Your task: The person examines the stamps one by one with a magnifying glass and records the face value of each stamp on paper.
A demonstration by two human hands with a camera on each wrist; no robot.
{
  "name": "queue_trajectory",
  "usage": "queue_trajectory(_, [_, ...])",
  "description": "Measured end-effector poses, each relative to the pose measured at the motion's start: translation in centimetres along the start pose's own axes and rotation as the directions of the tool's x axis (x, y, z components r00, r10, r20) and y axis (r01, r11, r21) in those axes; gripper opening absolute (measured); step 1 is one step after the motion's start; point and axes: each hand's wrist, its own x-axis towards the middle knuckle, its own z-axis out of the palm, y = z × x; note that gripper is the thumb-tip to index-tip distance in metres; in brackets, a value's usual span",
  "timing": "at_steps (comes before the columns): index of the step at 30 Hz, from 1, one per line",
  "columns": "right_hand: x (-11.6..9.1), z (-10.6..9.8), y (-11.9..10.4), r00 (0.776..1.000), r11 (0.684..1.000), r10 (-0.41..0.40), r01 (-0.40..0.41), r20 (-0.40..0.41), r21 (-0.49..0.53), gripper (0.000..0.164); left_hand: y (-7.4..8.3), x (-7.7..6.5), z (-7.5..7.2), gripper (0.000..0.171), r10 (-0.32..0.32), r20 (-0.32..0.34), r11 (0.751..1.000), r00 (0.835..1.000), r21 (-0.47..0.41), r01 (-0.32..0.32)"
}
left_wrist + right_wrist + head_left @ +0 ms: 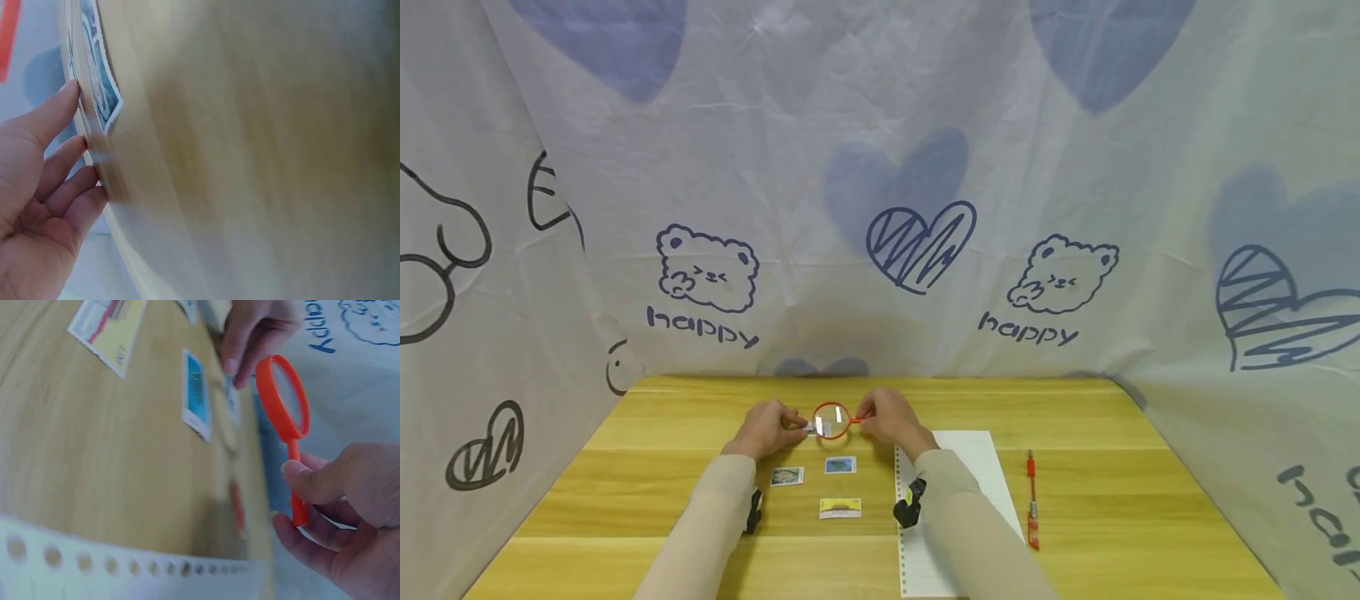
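Observation:
My right hand grips the handle of a red-rimmed magnifying glass, thumb and fingers around it. Its lens stands over a small stamp at the far side of the table. At that stamp's left edge, my left hand pinches it between thumb and index finger. Three more stamps lie nearer: a dark one, a blue one and a yellow one. In the left wrist view, the other fingers of the left hand are loosely bent beside the tabletop.
A white notebook page with punched holes along its left edge lies under my right forearm. To its right is a red pen. A printed curtain hangs behind the wooden table and at both sides.

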Motion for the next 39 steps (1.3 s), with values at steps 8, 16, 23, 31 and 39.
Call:
queue_trajectory(8, [-2.5,-3.4,0.9,1.0,1.0,-0.025,0.025,0.003,0.018,0.009,-0.3,0.2,0.2,0.016,-0.003,0.005,1.0,1.0,-0.002,0.003])
queue_trajectory(16, [-5.9,-5.6,3.7,0.996,0.998,0.064,-0.063,-0.062,0.023,0.013,-0.3,0.1,0.1,0.016,-0.017,0.005,1.0,1.0,0.002,0.017])
queue_trajectory(23, [-8.8,-7.5,6.0,0.985,0.991,0.133,-0.128,-0.111,0.047,0.011,-0.1,-0.1,0.0,0.016,-0.013,0.001,1.0,1.0,0.008,0.013])
queue_trajectory(31, [-11.0,-10.0,9.1,0.98,0.988,0.155,-0.153,-0.129,0.025,0.01,0.0,-0.2,-0.1,0.017,-0.017,0.004,1.0,1.0,0.004,0.017])
queue_trajectory(39, [-13.3,-12.7,12.3,0.977,0.989,0.145,-0.148,-0.159,-0.008,0.009,0.0,-0.1,0.1,0.017,-0.032,0.009,0.999,0.999,-0.005,0.032])
